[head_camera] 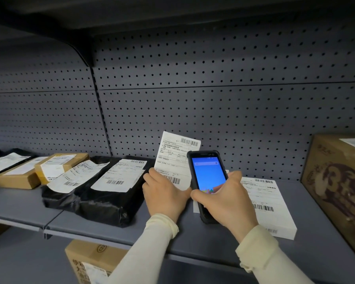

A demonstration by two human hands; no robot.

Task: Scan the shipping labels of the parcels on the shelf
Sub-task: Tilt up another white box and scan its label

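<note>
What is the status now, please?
Right hand grips scanner. Left hand holds label upright. White box behind; nothing blocking.

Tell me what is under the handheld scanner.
Under the handheld scanner, held by the right hand, lies a white box with a shipping label. The box's left part is covered.

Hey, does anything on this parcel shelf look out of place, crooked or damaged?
Yes. On the left black poly bag the shipping label sits crooked and overhangs the bag's edge, partly unstuck. The left hand holds up a parcel's label whose top corner curls. The boxes look undamaged.
</note>
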